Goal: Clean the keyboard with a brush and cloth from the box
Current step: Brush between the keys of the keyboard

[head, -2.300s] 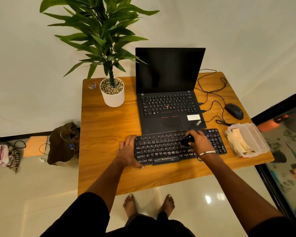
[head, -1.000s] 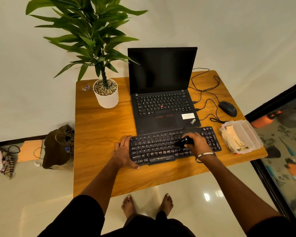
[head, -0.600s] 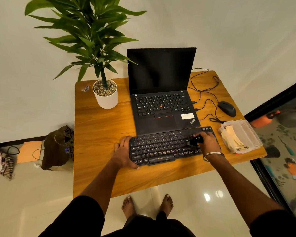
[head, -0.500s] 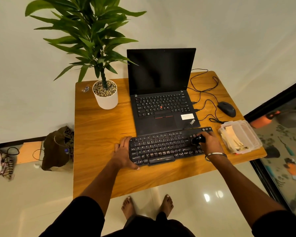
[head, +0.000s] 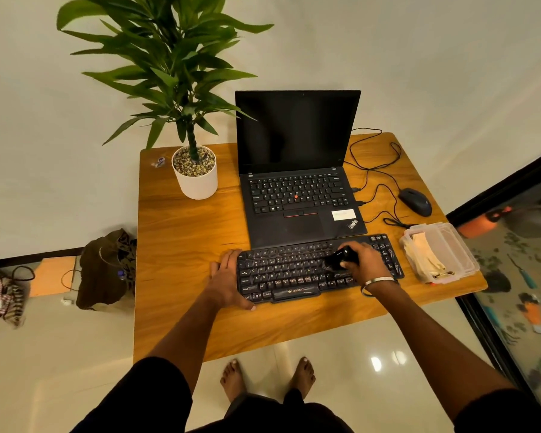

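Note:
A black external keyboard point(head: 288, 271) lies on the wooden desk point(head: 181, 245) in front of a laptop. My right hand point(head: 364, 265) grips a small black brush point(head: 338, 259) and holds it against the keys right of the keyboard's middle. My left hand point(head: 227, 281) rests flat on the desk against the keyboard's left end, thumb at its front corner. A clear plastic box point(head: 450, 254) stands at the desk's right edge with a cream cloth point(head: 425, 256) inside.
An open black laptop point(head: 297, 195) stands behind the keyboard. A mouse point(head: 416, 201) and loose cables point(head: 375, 179) lie at the back right. A potted plant point(head: 196, 175) stands at the back left. A dark bag point(head: 107, 270) sits on the floor left of the desk.
My right hand swept the brush right to the keyboard's right end, then back left toward the middle. The left hand stayed at the keyboard's left end.

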